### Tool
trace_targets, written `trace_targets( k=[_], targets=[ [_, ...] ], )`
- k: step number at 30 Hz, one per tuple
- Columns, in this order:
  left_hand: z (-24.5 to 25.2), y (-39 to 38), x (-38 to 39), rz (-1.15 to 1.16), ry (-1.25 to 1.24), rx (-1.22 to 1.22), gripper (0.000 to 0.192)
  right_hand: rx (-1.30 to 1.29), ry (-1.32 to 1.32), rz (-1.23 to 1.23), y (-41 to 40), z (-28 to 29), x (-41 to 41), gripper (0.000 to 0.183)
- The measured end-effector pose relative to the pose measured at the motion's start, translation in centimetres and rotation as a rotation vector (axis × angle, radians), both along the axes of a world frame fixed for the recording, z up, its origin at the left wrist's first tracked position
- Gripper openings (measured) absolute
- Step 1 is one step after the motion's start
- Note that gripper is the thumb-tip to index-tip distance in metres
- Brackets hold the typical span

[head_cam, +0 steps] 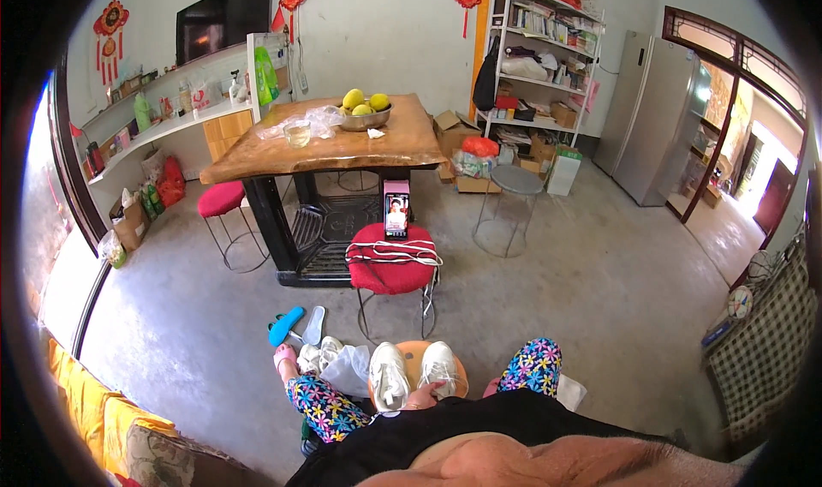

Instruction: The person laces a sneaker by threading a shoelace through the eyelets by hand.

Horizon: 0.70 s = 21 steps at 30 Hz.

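Two white lace-up sneakers stand side by side on a round orange stool top [414,353], toes pointing away from me. My left hand [424,397], with a bracelet at its wrist, reaches in from the left and touches the heel end of the right-hand sneaker [438,365]. Whether its fingers grip the shoe is unclear. Beside it, the left-hand sneaker [388,374] is untouched. My right hand is out of view. On the floor to the left are another pair of white shoes [329,351], a whitish translucent bag [350,370], a blue insole [286,325] and a pale insole [314,325].
Ahead, a red-topped stool [385,275] carries a bundled white cord [395,250] and a propped phone [396,214] with a lit screen. Behind it stands a wooden table [411,127] with a metal fruit bowl [366,122]. A grey stool [515,180] is farther right.
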<state>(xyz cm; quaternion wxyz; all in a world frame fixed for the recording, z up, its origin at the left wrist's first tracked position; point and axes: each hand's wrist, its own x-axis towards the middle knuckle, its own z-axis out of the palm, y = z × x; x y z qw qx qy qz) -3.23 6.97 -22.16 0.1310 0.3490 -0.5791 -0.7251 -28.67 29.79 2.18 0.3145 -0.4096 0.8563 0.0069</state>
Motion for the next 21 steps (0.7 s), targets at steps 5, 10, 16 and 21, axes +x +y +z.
trace_targets(
  k=[5,10,16,21],
  targets=[
    [-3.9,-1.5,-0.2,-0.046,0.117,-0.050,0.050,0.023,-0.014,0.008,0.3,0.3,0.5,0.021],
    [0.8,1.5,1.0,0.163,0.236,-1.074,0.053,0.049,-0.026,-0.006,0.4,0.2,0.8,0.021],
    [6.9,0.3,1.5,-0.140,-0.146,-0.225,0.047,0.108,-0.049,-0.011,0.8,0.5,1.8,0.021],
    [6.3,-0.1,1.4,-0.162,-0.099,-0.187,0.046,0.168,-0.076,-0.029,1.3,1.1,2.8,0.021]
  ],
)
